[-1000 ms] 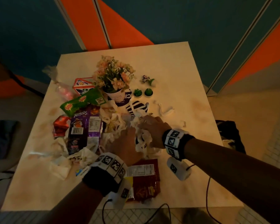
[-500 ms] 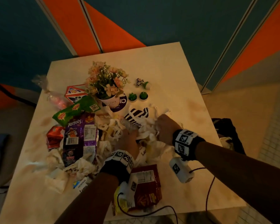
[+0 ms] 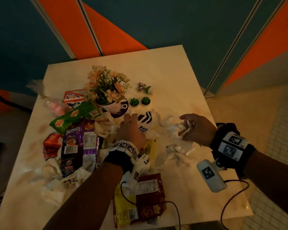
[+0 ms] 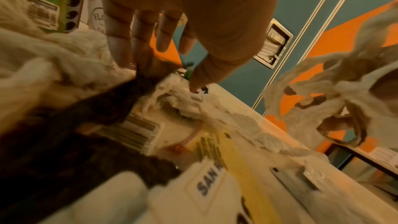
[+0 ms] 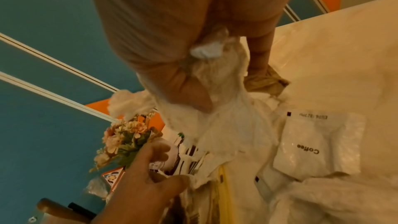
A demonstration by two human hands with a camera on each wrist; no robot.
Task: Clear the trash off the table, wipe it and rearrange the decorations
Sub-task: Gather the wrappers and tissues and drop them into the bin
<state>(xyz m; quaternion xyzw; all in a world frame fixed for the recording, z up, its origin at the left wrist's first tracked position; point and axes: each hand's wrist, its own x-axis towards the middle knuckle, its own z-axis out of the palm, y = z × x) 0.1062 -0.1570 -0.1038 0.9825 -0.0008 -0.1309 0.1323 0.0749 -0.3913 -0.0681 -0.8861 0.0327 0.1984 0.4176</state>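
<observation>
Trash covers the near half of the white table (image 3: 173, 67): crumpled tissues, a purple chip bag (image 3: 78, 143), a green snack bag (image 3: 73, 115), a dark red bag (image 3: 150, 196) and a black-and-white striped wrapper (image 3: 146, 119). My right hand (image 3: 187, 125) grips a wad of white tissue (image 3: 184, 130) just above the table's right side; the right wrist view shows the tissue (image 5: 215, 74) bunched in its fingers. My left hand (image 3: 129, 117) reaches over the pile with straight fingers, tips at the striped wrapper beside the flower pot (image 3: 113, 107). Its thumb touches tissue (image 4: 193, 96).
The flower bouquet (image 3: 106, 85), two small green candles (image 3: 134, 102) and a zebra figurine (image 3: 142, 87) stand at the middle back. A red packet (image 3: 51, 145) and a pink bag (image 3: 55, 107) lie left. Coffee sachets (image 5: 310, 144) lie under my right hand. Cables hang off the near edge.
My right hand has pulled away to the right with a wad of tissue in it. My left hand has slid forward to the striped wrapper.
</observation>
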